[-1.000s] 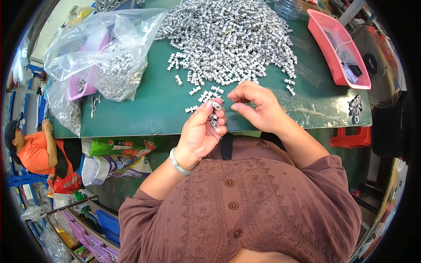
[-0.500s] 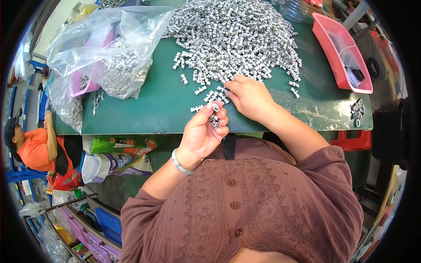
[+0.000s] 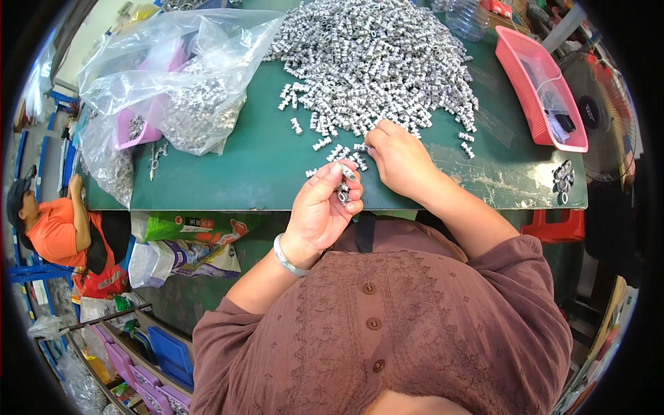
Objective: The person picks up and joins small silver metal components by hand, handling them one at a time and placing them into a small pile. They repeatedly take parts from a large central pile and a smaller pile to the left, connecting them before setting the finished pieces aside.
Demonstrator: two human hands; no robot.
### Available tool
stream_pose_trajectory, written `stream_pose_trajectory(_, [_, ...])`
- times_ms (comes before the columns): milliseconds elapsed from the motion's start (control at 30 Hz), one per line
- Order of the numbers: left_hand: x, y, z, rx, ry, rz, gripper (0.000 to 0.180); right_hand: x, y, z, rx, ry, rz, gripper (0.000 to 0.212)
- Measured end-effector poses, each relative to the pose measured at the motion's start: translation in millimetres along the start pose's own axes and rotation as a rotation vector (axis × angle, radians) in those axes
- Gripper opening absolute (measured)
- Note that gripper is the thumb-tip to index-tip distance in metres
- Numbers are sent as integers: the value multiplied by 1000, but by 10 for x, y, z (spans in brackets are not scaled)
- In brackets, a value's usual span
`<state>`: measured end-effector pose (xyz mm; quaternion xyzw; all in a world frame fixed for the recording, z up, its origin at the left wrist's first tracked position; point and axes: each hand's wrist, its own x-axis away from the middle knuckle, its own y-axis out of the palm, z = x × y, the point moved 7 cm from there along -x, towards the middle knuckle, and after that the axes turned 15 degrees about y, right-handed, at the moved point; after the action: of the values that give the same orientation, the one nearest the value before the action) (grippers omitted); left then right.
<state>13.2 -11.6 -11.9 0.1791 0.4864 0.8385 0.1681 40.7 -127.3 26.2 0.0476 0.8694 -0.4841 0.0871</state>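
My left hand (image 3: pixel 312 213) is raised palm-up at the table's near edge, fingers curled round several small ribbed metal fittings (image 3: pixel 348 174). One of them lies between thumb and fingertips, its end sticking out. To its right, my right hand (image 3: pixel 400 162) is lowered palm-down to the tabletop with its fingers drawn together. Its fingertips are beside loose fittings; what they pinch, if anything, is hidden. Beyond both hands spreads a large heap of the same silvery ribbed fittings (image 3: pixel 377 66). Several strays (image 3: pixel 337 153) lie between the heap and my left hand.
On the green table (image 3: pixel 228 183), a clear plastic bag (image 3: pixel 200 111) with small metal parts and a purple scoop (image 3: pixel 135 128) is at left. A pink basket (image 3: pixel 515 83) stands right, dark rings (image 3: pixel 563 176) nearer. A fan (image 3: pixel 591 111) is beyond. A person in orange (image 3: pixel 59 232) is far left.
My right hand has shifted slightly, its fingers drawing closer together at the loose fittings. The fitting in my left fingertips is turned differently. The whole view has shifted slightly.
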Motion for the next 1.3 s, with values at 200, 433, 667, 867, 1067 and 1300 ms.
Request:
stream_pose_trajectory(200, [-3, 1, 15, -18, 19, -29, 16, 35, -113, 53, -273, 99, -37, 9])
stream_pose_trajectory(433, [13, 24, 55, -94, 81, 88, 20, 129, -281, -30, -640, 114, -83, 8])
stream_pose_trajectory(667, [-48, 20, 42, -145, 105, 16, 21, 168, -334, -216, -734, -16, -71, 19])
stream_pose_trajectory(867, [-36, -14, 3, 100, 9, 20, 17, 144, -249, -110, -447, -74, -51, 26])
stream_pose_trajectory(1067, [-30, 4, 17, 196, -21, -1, 17, 162, -6, -7, -26, -63, -14, 20])
stream_pose_trajectory(1300, [-14, -37, 44, 205, -15, 29, 17, 129, -39, -62, -75, -59, 27, 13])
